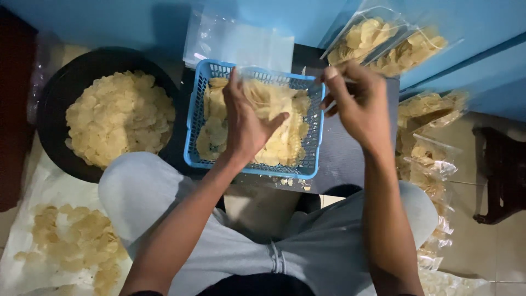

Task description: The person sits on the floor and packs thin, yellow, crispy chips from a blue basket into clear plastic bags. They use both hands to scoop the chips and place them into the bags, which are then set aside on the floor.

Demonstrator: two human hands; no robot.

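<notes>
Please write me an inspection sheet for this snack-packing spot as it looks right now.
Surface: tiled floor, crumbs by the basket.
Job's things: clear plastic bag of pale round crackers, held over blue plastic mesh basket holding more crackers.
Clutter: round black basin of crackers; empty clear bags; filled cracker bags; crackers on white sheet.
Grippers: left hand and right hand grip the bag.
Cables: nothing seen.
Surroundings: blue wall.

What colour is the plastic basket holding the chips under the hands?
The basket is light blue with latticed sides, seen best in the head view.
</notes>
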